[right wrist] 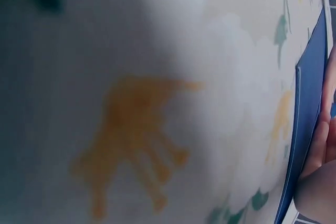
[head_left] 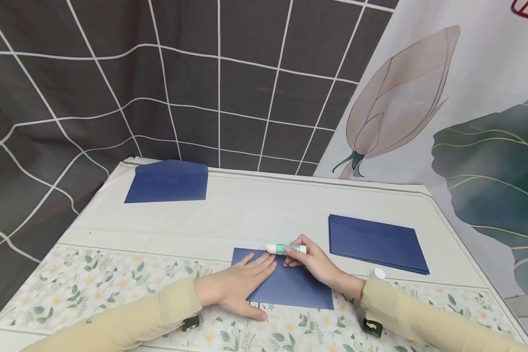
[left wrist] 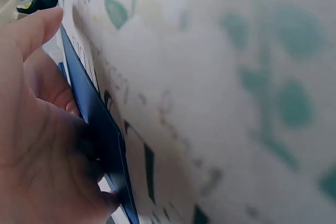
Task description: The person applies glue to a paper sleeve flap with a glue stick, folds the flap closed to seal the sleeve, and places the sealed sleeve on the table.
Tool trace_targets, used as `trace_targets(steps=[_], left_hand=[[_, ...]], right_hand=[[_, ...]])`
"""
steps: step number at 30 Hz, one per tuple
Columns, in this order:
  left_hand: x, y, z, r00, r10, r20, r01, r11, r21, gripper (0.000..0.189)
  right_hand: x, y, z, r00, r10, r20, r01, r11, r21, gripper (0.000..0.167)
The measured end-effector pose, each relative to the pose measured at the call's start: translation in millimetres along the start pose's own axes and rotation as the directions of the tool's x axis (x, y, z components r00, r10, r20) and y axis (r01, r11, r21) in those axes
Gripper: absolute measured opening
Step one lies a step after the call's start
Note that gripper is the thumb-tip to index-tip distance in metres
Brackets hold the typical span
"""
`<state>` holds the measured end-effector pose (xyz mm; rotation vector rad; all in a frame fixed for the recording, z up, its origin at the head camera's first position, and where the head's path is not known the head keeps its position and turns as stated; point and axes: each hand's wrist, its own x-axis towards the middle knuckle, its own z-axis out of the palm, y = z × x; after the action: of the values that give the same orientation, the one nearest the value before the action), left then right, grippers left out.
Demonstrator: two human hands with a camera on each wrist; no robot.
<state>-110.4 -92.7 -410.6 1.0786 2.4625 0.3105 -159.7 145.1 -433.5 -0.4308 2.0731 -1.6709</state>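
A dark blue envelope [head_left: 297, 288] lies flat on the floral cloth in front of me. My left hand [head_left: 242, 286] rests on its left part with fingers stretched out and the thumb near the lower edge. In the left wrist view the palm hovers by the envelope [left wrist: 107, 135]. My right hand [head_left: 314, 264] grips a white and green glue stick [head_left: 286, 249] sideways, its end at the envelope's upper edge, close to my left fingertips. The right wrist view shows the envelope [right wrist: 310, 87] beside part of the right hand [right wrist: 320, 182]; the glue stick is hidden there.
Another blue envelope [head_left: 169, 183], flap raised, lies at the back left. A stack of blue envelopes [head_left: 376, 243] lies to the right. A round white cap [head_left: 378, 273] sits by my right sleeve. The table [head_left: 264, 205] meets a dark checked curtain [head_left: 246, 88] behind.
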Motion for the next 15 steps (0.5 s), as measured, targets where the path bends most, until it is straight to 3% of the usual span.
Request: trace_targets(steps=[15], left_hand=[[-25.6,-16.2,0.7,0.998,-0.052,-0.041,0.05,0.998,-0.046,0.098]], right_hand=[[-11.8,2,-19,0.999,0.008,0.035,-0.007,1.0,-0.025,0.026]])
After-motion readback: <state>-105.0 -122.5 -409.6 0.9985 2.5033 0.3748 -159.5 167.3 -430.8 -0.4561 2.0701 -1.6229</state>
